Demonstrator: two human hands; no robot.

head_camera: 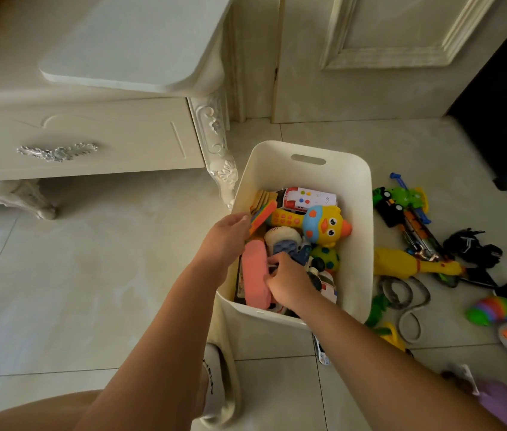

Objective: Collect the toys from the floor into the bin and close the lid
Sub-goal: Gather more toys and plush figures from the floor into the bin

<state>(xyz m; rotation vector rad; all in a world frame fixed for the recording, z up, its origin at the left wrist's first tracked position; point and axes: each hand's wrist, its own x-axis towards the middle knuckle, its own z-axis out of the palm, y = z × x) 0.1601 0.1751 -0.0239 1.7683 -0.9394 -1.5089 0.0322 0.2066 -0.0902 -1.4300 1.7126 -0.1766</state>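
Note:
A white plastic bin [356,194] stands open on the tiled floor, packed with toys: a yellow duck phone [320,223], a white toy ambulance [308,197], a pink block [255,273]. My left hand [227,236] is at the bin's left rim, fingers on a rainbow pop pad [261,216]. My right hand [289,279] reaches inside the bin, fingers closed on a small dark toy that is mostly hidden. No lid is in view.
Toys lie on the floor right of the bin: a green truck [401,197], a yellow rubber chicken [414,264], a black figure [470,247], a toy snake [404,303], a rainbow slug [501,311], a purple toy [501,402]. A white cabinet [90,141] stands at left.

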